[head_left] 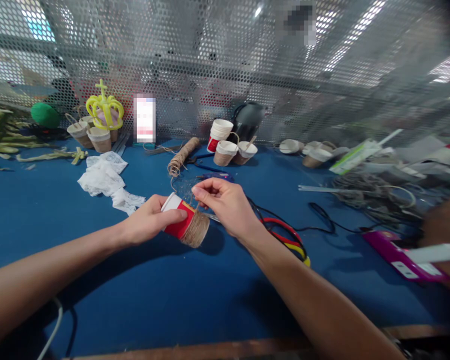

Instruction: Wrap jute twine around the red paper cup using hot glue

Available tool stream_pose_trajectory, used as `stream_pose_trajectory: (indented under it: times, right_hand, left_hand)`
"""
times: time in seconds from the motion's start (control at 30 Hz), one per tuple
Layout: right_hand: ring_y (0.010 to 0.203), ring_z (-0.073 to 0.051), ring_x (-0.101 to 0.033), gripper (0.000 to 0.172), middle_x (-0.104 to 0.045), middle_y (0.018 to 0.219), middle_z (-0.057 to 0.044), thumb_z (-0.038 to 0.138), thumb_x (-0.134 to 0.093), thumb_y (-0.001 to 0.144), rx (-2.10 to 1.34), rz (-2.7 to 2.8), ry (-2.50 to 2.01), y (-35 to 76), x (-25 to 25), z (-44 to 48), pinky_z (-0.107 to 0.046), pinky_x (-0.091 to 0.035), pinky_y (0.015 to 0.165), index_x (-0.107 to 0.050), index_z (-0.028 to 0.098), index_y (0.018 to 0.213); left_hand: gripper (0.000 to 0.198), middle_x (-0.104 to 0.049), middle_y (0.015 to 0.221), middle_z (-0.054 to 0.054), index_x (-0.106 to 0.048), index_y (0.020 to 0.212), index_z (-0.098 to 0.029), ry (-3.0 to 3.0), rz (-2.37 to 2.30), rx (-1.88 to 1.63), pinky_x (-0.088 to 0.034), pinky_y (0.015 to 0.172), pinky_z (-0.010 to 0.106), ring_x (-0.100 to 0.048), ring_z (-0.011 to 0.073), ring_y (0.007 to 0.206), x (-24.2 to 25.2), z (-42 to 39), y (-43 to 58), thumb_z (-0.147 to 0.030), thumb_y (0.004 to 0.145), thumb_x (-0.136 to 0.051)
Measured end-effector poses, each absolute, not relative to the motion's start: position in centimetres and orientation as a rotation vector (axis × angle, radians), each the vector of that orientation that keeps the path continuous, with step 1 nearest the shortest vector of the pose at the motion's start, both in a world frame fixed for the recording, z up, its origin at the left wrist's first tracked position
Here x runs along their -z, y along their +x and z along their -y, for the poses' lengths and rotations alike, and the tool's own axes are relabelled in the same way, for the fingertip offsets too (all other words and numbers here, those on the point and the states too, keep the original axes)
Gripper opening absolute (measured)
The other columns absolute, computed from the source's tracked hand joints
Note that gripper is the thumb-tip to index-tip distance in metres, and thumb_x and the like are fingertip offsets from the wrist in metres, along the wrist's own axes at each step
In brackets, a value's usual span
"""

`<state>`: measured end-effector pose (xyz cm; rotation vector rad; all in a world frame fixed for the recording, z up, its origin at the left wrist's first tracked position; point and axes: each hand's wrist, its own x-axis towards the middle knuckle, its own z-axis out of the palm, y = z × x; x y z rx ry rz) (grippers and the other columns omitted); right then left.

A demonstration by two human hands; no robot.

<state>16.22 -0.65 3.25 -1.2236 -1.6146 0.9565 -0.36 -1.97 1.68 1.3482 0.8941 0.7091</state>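
My left hand (150,220) is closed around a red and white paper cup (178,224), which lies tilted with its white rim toward the upper left. Brown twine (197,231) is wound around the cup's base end. Above the wound part, my right hand (225,202) pinches a strand of twine between thumb and fingertips. A roll of twine (183,155) lies behind, its loose strand running down toward the cup. Just beyond my right hand are a blue tool (219,176), partly hidden, and the thin metal end of something under my palm that I cannot make out.
Twine-wrapped cups (225,152) and a stack of paper cups (221,129) stand at the back. Crumpled white cloth (103,175) lies left. Black cables, a red and yellow loop (288,232), and a purple power strip (401,255) lie right, beside another person's blurred hand (446,235).
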Motion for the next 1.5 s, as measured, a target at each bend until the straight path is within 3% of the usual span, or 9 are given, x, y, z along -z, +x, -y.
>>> stream_pose_trajectory:
  times: [0.33,1.03,1.33,1.5]
  right_hand:
    - [0.052,-0.008,-0.047,0.013,-0.054,0.058,0.002,0.028,-0.059,0.07,-0.954,1.681,-1.225,16.1,-3.1,0.8,-0.022,-0.041,0.052,-0.058,0.015,0.069]
    - [0.059,-0.011,-0.053,0.013,-0.059,0.066,-0.002,0.027,-0.058,0.071,-0.92,1.761,-1.21,16.0,-3.2,0.8,-0.024,-0.044,0.058,-0.058,0.014,0.069]
    - [0.056,-0.01,-0.052,0.012,-0.06,0.064,-0.001,0.026,-0.058,0.069,-1.036,1.745,-1.291,16.2,-2.5,0.2,-0.024,-0.042,0.055,-0.06,0.015,0.068]
    - [0.052,-0.01,-0.052,0.015,-0.059,0.061,-0.001,0.029,-0.053,0.074,-1.046,1.681,-1.308,16.5,-1.8,-0.6,-0.023,-0.042,0.048,-0.059,0.014,0.074]
  left_hand:
    - [0.022,-0.046,0.053,-0.004,-0.054,0.064,-0.012,1.4,-0.899,-0.716,-0.028,0.047,0.02,-0.037,0.0069,0.047,-2.1,2.3,-0.5,-0.033,0.069,-0.053]
    - [0.021,-0.045,0.055,-0.003,-0.052,0.061,-0.011,1.435,-0.876,-0.745,-0.03,0.048,0.019,-0.036,0.0067,0.049,-2.3,2.5,-0.4,-0.031,0.069,-0.053]
    - [0.018,-0.052,0.053,-0.002,-0.056,0.063,-0.011,1.065,-0.886,-0.782,-0.029,0.045,0.019,-0.041,0.0061,0.045,-2.1,2.2,0.1,-0.029,0.064,-0.059]
    - [0.018,-0.057,0.06,0.002,-0.059,0.069,-0.009,0.86,-0.872,-0.866,-0.035,0.046,0.019,-0.048,0.0087,0.05,-2.7,2.0,0.3,-0.027,0.066,-0.058]
